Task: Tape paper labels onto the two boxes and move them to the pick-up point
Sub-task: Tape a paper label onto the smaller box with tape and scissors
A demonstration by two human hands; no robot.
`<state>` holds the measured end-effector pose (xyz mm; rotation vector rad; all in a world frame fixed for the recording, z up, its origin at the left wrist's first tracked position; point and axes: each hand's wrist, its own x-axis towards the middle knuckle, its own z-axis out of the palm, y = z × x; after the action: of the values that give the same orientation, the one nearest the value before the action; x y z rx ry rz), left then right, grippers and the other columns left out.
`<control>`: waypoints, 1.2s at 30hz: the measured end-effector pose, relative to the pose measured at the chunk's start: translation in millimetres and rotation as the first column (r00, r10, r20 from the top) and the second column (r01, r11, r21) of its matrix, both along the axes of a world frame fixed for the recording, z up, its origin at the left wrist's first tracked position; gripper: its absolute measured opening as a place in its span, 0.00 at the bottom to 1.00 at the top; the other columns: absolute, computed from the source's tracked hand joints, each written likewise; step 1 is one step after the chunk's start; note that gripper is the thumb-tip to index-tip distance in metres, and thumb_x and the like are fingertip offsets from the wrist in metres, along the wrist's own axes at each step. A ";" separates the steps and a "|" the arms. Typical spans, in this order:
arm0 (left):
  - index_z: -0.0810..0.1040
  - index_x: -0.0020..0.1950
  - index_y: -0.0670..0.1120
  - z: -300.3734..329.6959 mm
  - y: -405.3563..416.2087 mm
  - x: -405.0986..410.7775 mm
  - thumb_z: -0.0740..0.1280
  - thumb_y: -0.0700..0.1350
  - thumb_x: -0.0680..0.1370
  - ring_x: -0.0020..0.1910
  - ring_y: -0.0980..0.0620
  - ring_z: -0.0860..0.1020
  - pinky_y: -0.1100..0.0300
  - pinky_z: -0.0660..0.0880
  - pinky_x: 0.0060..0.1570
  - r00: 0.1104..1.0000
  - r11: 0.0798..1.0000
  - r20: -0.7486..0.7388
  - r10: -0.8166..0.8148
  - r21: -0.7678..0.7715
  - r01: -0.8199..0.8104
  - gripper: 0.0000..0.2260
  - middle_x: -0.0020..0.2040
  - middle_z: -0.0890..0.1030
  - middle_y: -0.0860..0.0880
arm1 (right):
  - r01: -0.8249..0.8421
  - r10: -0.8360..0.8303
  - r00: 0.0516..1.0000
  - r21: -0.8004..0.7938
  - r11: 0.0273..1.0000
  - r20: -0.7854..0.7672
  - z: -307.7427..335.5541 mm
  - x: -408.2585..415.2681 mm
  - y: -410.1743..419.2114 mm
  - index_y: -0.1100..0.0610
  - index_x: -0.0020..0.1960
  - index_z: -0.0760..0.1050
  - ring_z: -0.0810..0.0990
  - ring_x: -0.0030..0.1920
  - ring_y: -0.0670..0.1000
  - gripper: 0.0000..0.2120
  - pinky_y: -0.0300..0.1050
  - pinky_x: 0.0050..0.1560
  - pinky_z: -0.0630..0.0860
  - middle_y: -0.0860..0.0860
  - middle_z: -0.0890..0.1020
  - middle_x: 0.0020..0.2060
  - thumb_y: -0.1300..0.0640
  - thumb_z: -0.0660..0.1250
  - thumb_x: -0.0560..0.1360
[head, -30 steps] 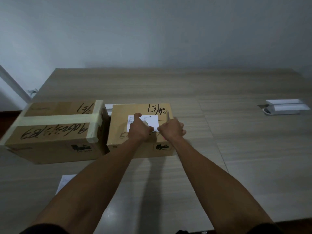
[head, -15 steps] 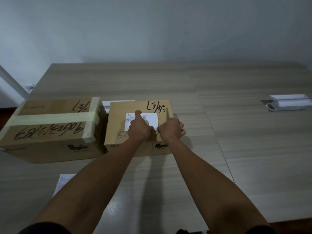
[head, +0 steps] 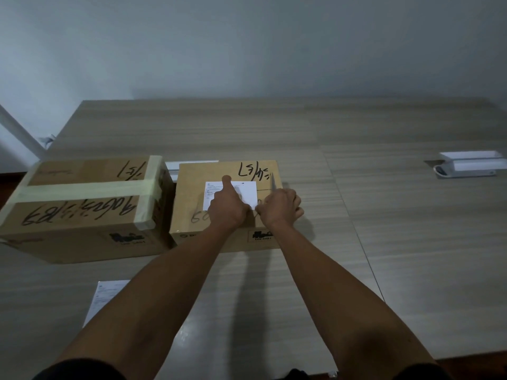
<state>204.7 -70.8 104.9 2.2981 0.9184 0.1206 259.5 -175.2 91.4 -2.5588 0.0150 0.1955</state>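
Two brown cardboard boxes stand on the pale wood-grain tabletop (head: 384, 215): a larger tape-banded cardboard box (head: 82, 207) at the left and a smaller cardboard box (head: 192, 215) just right of it. Two white paper labels show: one white printed label (head: 248, 192) on top of the smaller box, one loose white sheet (head: 105, 296) near the front edge. Two bare hands are over the smaller box, the left hand (head: 229, 208) and the right hand (head: 278, 208). One white flat device (head: 470, 167) lies far right.

White paper label (head: 248, 193) lies flat atop the smaller brown box (head: 192, 198), beside the taped larger box (head: 82, 209).
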 end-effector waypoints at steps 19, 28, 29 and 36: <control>0.56 0.80 0.49 -4.1 7.9 -17.2 0.80 0.46 0.71 0.53 0.41 0.81 0.50 0.77 0.50 0.990 0.999 0.131 -0.044 0.007 0.043 0.45 0.61 0.82 0.41 | -0.008 0.009 1.000 0.167 0.986 -0.003 -2.5 2.5 -13.5 0.49 0.58 0.65 0.67 0.67 0.56 0.25 0.55 0.65 0.65 0.52 0.68 0.66 0.51 0.77 0.70; 0.59 0.78 0.47 -2.3 25.5 -48.4 0.69 0.46 0.79 0.35 0.52 0.78 0.60 0.70 0.32 0.961 0.992 0.247 -0.121 0.001 0.124 0.31 0.48 0.84 0.43 | -0.087 0.078 0.993 0.096 0.992 0.092 3.6 -3.3 -34.7 0.56 0.65 0.72 0.69 0.67 0.58 0.18 0.56 0.64 0.67 0.56 0.73 0.65 0.49 0.68 0.79; 0.58 0.78 0.47 -0.7 27.3 -52.1 0.69 0.45 0.80 0.37 0.51 0.79 0.58 0.74 0.34 0.962 0.992 0.245 -0.121 0.001 0.125 0.31 0.52 0.84 0.41 | -0.100 0.094 0.991 0.064 0.993 0.098 3.3 -3.5 -36.1 0.57 0.66 0.73 0.69 0.67 0.59 0.19 0.56 0.65 0.67 0.57 0.73 0.65 0.48 0.67 0.80; 0.59 0.77 0.46 -1.3 42.0 -75.5 0.67 0.44 0.81 0.42 0.48 0.80 0.55 0.78 0.39 0.966 0.996 0.243 -0.085 -0.017 0.092 0.27 0.56 0.83 0.42 | -0.117 0.119 0.989 -0.035 0.993 0.088 1.6 -3.2 -35.0 0.60 0.61 0.77 0.73 0.62 0.60 0.19 0.56 0.61 0.72 0.59 0.76 0.59 0.47 0.68 0.78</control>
<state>129.2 -28.8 103.7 2.2341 0.6870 0.3399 256.3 -210.2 93.0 -2.5974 -0.1694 0.1258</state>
